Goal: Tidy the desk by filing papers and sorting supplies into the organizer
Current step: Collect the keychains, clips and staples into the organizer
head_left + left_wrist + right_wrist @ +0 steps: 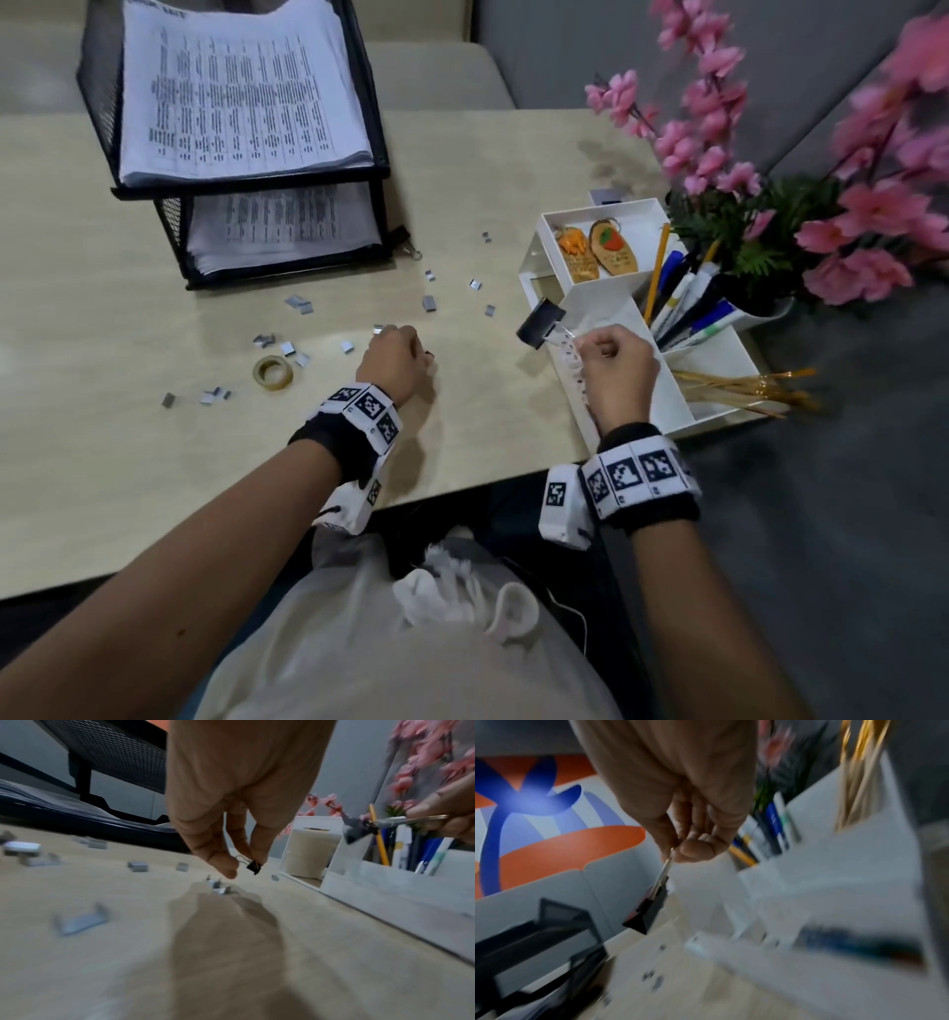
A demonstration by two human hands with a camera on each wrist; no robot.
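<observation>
My right hand [611, 354] pinches the wire handle of a large black binder clip [539, 321], which hangs at the left edge of the white organizer [719, 360]. The right wrist view shows that large binder clip [647, 910] dangling from my right hand [680, 845]. My left hand [395, 354] hovers low over the desk and pinches a small black binder clip [254, 866] between thumb and fingers, just above a staple block [221, 888]. Several staple blocks [429, 303] lie scattered on the desk.
A black mesh paper tray [277, 257] with printed sheets stands at the back left. A tape roll [272, 372] lies left of my left hand. The organizer holds pens [688, 303], keychains [611, 249] and gold sticks [739, 385]. Pink flowers [770, 180] stand behind it.
</observation>
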